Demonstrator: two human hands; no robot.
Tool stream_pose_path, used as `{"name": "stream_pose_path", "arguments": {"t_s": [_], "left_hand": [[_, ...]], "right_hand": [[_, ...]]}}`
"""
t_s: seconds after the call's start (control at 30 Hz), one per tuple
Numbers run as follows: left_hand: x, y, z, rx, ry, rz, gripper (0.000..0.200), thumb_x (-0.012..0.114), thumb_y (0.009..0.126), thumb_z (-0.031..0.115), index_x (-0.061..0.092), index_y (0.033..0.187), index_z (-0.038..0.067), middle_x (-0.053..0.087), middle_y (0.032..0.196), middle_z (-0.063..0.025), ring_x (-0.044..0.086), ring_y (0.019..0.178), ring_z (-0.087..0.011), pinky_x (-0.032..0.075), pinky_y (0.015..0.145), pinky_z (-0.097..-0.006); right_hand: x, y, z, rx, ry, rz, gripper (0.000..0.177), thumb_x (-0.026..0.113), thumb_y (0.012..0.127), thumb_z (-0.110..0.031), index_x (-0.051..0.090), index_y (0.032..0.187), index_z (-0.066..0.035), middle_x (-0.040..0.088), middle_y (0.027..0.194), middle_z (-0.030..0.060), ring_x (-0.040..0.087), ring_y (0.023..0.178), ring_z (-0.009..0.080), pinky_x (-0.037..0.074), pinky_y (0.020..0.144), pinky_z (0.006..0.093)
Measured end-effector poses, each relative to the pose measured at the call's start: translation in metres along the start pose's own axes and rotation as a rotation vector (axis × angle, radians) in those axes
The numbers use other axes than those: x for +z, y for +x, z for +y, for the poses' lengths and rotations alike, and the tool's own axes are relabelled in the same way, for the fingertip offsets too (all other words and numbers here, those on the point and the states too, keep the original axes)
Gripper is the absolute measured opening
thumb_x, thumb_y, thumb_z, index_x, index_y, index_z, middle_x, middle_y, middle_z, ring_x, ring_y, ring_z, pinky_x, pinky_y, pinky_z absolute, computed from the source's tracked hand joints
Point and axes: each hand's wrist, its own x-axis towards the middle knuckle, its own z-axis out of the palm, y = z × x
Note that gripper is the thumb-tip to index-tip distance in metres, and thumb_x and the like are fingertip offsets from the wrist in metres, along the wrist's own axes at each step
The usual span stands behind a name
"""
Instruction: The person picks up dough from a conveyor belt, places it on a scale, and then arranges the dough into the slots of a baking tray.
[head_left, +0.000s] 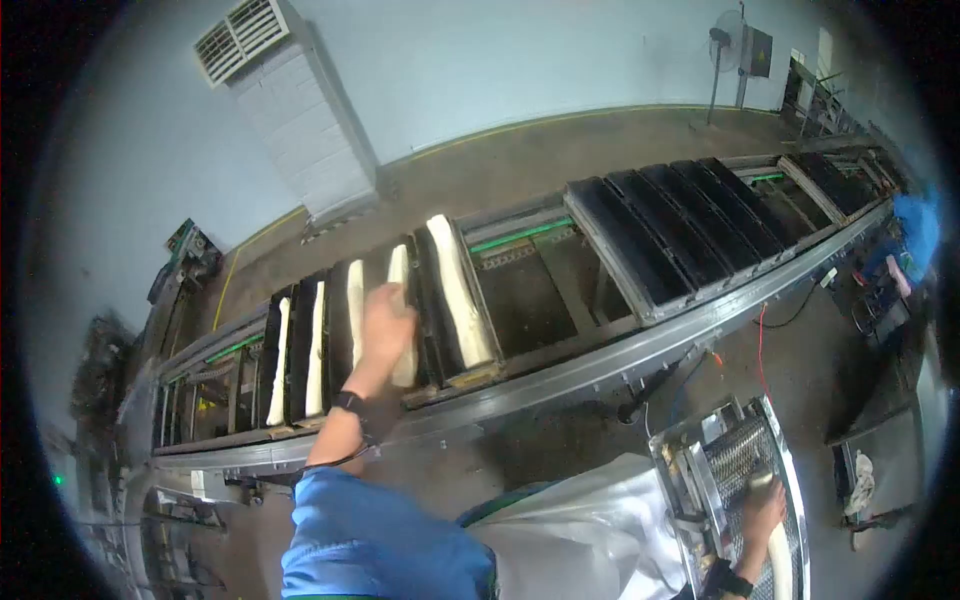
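Observation:
My left hand (385, 325) reaches over a black tray on the conveyor, its fingers closed around a long pale dough strip (405, 365) that lies along a trough. Beside it, other dough strips rest lengthwise in their own troughs, among them a thick one (458, 295) to the right and a thin one (281, 360) at the left end. At the lower right, my right hand (765, 508) is closed on one end of another dough strip (779, 560), which lies on a metal mesh belt (738, 455).
The conveyor's metal rail (540, 390) runs diagonally between me and the trays. Farther right sit empty black trays (680, 225). A person in blue (915, 235) is at the far right. Behind the line stand a white duct (300, 130) and a fan (718, 60).

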Motion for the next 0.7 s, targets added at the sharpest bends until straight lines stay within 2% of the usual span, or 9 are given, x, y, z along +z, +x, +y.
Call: {"name": "stream_pose_path", "arguments": {"t_s": [0.03, 0.1, 0.17, 0.23, 0.33, 0.37, 0.43, 0.6, 0.7], "left_hand": [[-0.007, 0.001, 0.044, -0.11, -0.11, -0.215, 0.04, 0.064, 0.078, 0.009, 0.057, 0.117, 0.0, 0.057, 0.12, -0.0202, 0.053, 0.114, -0.0359, 0.042, 0.1, -0.0401], [0.04, -0.004, 0.054, 0.098, -0.111, -0.343, 0.048, 0.058, 0.077, 0.006, 0.053, 0.124, -0.001, 0.05, 0.128, -0.0248, 0.044, 0.123, -0.0391, 0.035, 0.107, -0.0426], [0.077, -0.012, 0.068, 0.101, 0.018, -0.281, 0.059, 0.056, 0.075, 0.001, 0.042, 0.132, -0.006, 0.044, 0.133, -0.0289, 0.04, 0.126, -0.0408, 0.031, 0.11, -0.0425], [0.095, 0.0, 0.062, -0.011, -0.056, -0.264, 0.061, 0.053, 0.074, -0.003, 0.037, 0.133, -0.009, 0.042, 0.133, -0.0312, 0.039, 0.127, -0.0423, 0.031, 0.11, -0.0435], [0.106, 0.036, 0.029, -0.306, -0.201, -0.368, 0.049, 0.053, 0.079, 0.006, 0.044, 0.125, -0.009, 0.051, 0.12, -0.0311, 0.049, 0.115, -0.0446, 0.04, 0.095, -0.0459], [0.085, 0.036, 0.06, -0.583, -0.51, -0.304, 0.047, 0.055, 0.082, 0.014, 0.047, 0.122, -0.008, 0.056, 0.114, -0.0293, 0.053, 0.11, -0.0427, 0.042, 0.09, -0.0458], [0.113, 0.04, 0.011, -0.475, -0.415, -0.304, 0.049, 0.061, 0.082, 0.022, 0.05, 0.121, -0.005, 0.059, 0.115, -0.0267, 0.057, 0.108, -0.039, 0.044, 0.089, -0.0439], [0.035, 0.025, 0.075, -0.308, 0.22, -0.229, 0.052, 0.064, 0.081, 0.036, 0.059, 0.118, 0.0, 0.057, 0.118, -0.0281, 0.053, 0.114, -0.0424, 0.043, 0.097, -0.0451], [0.078, 0.008, -0.057, -0.496, 0.418, -0.337, 0.07, 0.048, 0.09, 0.057, 0.048, 0.131, 0.001, 0.048, 0.129, -0.0299, 0.047, 0.119, -0.0464, 0.039, 0.099, -0.0503]], "right_hand": [[-0.015, 0.012, -0.029, 0.029, -0.013, -0.03, 0.053, 0.066, 0.071, -0.022, 0.048, 0.117, -0.004, 0.054, 0.114, 0.0219, 0.049, 0.111, 0.0437, 0.038, 0.092, 0.055], [-0.03, 0.027, -0.051, 0.035, -0.049, -0.067, 0.053, 0.066, 0.07, -0.021, 0.048, 0.116, -0.003, 0.054, 0.113, 0.0219, 0.05, 0.11, 0.0436, 0.039, 0.09, 0.0548], [-0.03, 0.034, -0.054, 0.049, -0.075, -0.09, 0.053, 0.067, 0.069, -0.02, 0.048, 0.115, -0.002, 0.054, 0.111, 0.0218, 0.05, 0.108, 0.0434, 0.04, 0.089, 0.0546], [-0.021, 0.041, -0.054, -0.084, -0.19, 0.145, 0.044, 0.067, 0.068, -0.018, 0.05, 0.104, 0.001, 0.054, 0.101, 0.0218, 0.051, 0.102, 0.0431, 0.041, 0.086, 0.0533], [-0.022, 0.058, -0.058, -0.093, -0.036, 0.053, 0.034, 0.07, 0.065, -0.013, 0.051, 0.089, 0.002, 0.053, 0.093, 0.0223, 0.051, 0.094, 0.0431, 0.041, 0.083, 0.0522], [-0.022, 0.063, -0.062, -0.104, -0.012, 0.084, 0.033, 0.071, 0.065, -0.011, 0.051, 0.086, 0.002, 0.053, 0.091, 0.0228, 0.051, 0.092, 0.0433, 0.042, 0.082, 0.0517], [-0.022, 0.077, -0.067, -0.139, -0.002, 0.125, 0.034, 0.073, 0.065, -0.01, 0.051, 0.088, 0.003, 0.053, 0.09, 0.0224, 0.051, 0.087, 0.0434, 0.042, 0.08, 0.0515], [-0.002, 0.113, -0.065, -0.179, 0.106, 0.114, 0.033, 0.073, 0.07, -0.013, 0.052, 0.089, 0.004, 0.054, 0.088, 0.0239, 0.051, 0.085, 0.0449, 0.043, 0.078, 0.0501], [0.025, 0.143, -0.034, -0.225, 0.246, 0.204, 0.036, 0.072, 0.073, -0.017, 0.055, 0.095, 0.006, 0.057, 0.088, 0.0246, 0.055, 0.082, 0.0419, 0.045, 0.074, 0.0451]]}}
